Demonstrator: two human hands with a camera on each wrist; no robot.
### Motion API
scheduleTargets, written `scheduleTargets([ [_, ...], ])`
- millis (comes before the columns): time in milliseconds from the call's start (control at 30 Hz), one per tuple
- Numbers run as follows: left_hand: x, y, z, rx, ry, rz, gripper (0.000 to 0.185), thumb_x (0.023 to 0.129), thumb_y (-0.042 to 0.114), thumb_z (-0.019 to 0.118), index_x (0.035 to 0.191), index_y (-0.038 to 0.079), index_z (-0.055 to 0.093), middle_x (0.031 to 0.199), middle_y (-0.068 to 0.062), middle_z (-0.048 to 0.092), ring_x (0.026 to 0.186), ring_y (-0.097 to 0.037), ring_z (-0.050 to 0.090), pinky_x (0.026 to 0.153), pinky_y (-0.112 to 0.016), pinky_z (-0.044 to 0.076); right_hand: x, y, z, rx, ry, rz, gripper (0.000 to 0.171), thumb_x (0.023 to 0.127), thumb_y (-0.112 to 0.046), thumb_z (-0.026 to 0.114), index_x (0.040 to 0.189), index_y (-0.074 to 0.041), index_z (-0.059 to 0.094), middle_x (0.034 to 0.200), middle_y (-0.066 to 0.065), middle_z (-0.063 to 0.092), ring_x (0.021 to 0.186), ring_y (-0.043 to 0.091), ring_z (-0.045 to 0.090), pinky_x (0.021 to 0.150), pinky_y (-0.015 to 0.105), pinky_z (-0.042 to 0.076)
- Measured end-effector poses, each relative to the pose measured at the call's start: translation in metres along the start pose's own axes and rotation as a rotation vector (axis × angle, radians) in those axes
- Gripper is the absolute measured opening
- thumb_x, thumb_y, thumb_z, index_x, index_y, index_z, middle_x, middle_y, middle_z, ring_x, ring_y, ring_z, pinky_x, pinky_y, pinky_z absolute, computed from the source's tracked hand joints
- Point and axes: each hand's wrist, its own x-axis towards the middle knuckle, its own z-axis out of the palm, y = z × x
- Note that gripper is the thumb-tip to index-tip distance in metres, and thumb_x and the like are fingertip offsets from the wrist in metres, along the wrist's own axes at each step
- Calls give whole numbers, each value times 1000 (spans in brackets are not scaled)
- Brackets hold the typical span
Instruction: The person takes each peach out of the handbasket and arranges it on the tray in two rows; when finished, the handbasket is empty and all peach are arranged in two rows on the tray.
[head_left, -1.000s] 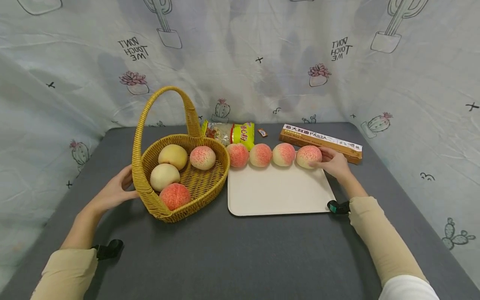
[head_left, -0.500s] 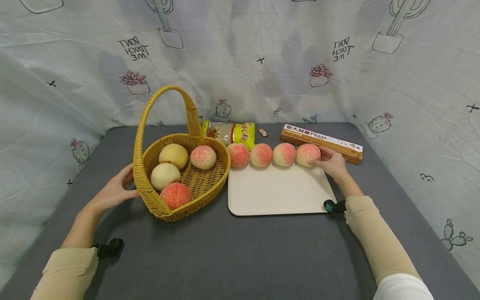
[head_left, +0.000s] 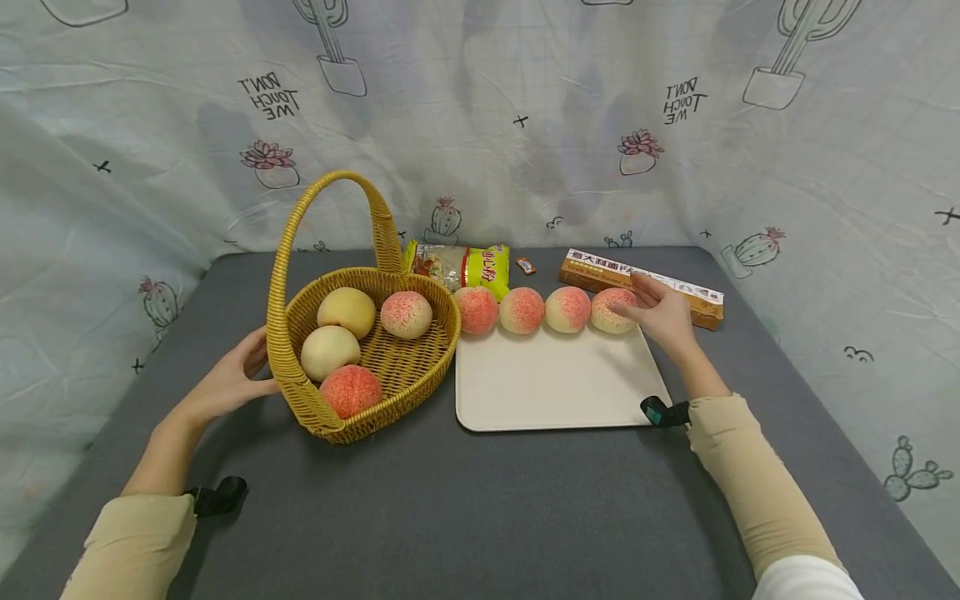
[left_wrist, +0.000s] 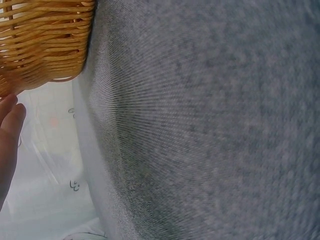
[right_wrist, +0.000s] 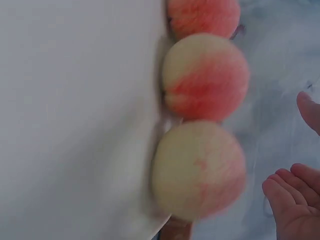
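My left hand [head_left: 228, 383] rests against the outer left side of a yellow wicker basket [head_left: 405, 375], its thumb and fingers spread. The left wrist view shows only some fingertips beside the wicker wall [left_wrist: 45, 45]. Inside the basket lie several peaches, one of them red [head_left: 351, 392]. Along the back edge of a cream tray [head_left: 558, 383] several peaches stand in a row. Just over the rightmost peach [head_left: 611, 312] is my right hand [head_left: 666, 318], fingers apart. In the right wrist view the hand holds nothing, and a gap shows between it and that peach [right_wrist: 200, 170].
Behind the row lie a yellow-green noodle packet [head_left: 468, 267], a small wrapped sweet [head_left: 526, 265] and a long pasta box [head_left: 693, 300], which my right hand partly covers. A printed cloth [head_left: 480, 125] hangs behind the grey table [head_left: 465, 517].
My right hand has let go of the rightmost peach and risen slightly, its fingers spreading. That peach shifted slightly left earlier. My left hand and the basket hold their place.
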Motion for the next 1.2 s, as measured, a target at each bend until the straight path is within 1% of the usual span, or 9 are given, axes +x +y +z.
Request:
scheduleTargets([
  [167,0,0,0,2,5,1,94,88,3,70,155,0,4,153,-36,15,136,-57,14,106,-74,17,-4,-19,17,42,-75,-72,72,87,-9,73,148,3,37,149,19,39,137,32,39,112,36,38],
  [267,-1,1,0,5,5,-3,94,88,4,70,155,-1,4,153,-36,16,136,-57,14,106,-74,17,-7,-28,32,96,-145,-79,72,87,-7,73,148,2,37,149,20,40,136,32,40,111,34,39],
  [433,-1,0,0,-2,6,2,95,88,4,70,155,0,4,153,-35,15,137,-56,12,106,-74,15,-10,-40,64,175,-275,-95,73,86,-6,73,148,2,36,149,21,40,137,30,40,110,33,41],
  [633,0,-1,-1,-14,6,0,95,88,3,71,156,1,4,154,-35,15,138,-55,12,108,-72,14,-20,-50,107,199,-403,-141,74,85,-5,74,148,3,36,148,21,40,136,33,41,110,38,41],
  [867,0,-1,0,-21,3,13,95,87,3,70,156,1,5,154,-34,12,139,-53,10,108,-72,13,-32,-72,148,230,-463,-201,72,83,-3,76,145,3,41,146,19,44,134,29,44,108,35,42],
  [967,0,-1,0,-22,5,16,94,88,3,70,156,1,5,154,-34,13,139,-52,10,108,-72,13,-36,-83,163,251,-502,-223,69,84,-2,75,144,5,41,145,21,45,133,33,44,108,36,43],
  [1033,0,-1,0,-24,8,14,94,88,3,70,156,1,5,154,-34,13,140,-52,10,108,-72,13,-38,-90,173,257,-533,-239,68,85,-3,74,144,6,41,144,22,45,133,33,45,108,37,42],
  [1100,-1,-1,0,-25,11,13,94,88,3,70,156,1,5,154,-34,13,140,-51,10,109,-72,13,-40,-95,182,245,-561,-243,68,86,-5,74,145,5,41,144,20,46,133,31,45,109,36,42],
  [1200,0,-2,0,-24,12,12,95,88,3,70,156,1,4,154,-34,12,140,-50,10,109,-71,13,-42,-103,194,185,-597,-239,69,85,-11,76,145,1,44,144,15,49,132,24,48,107,32,44],
])
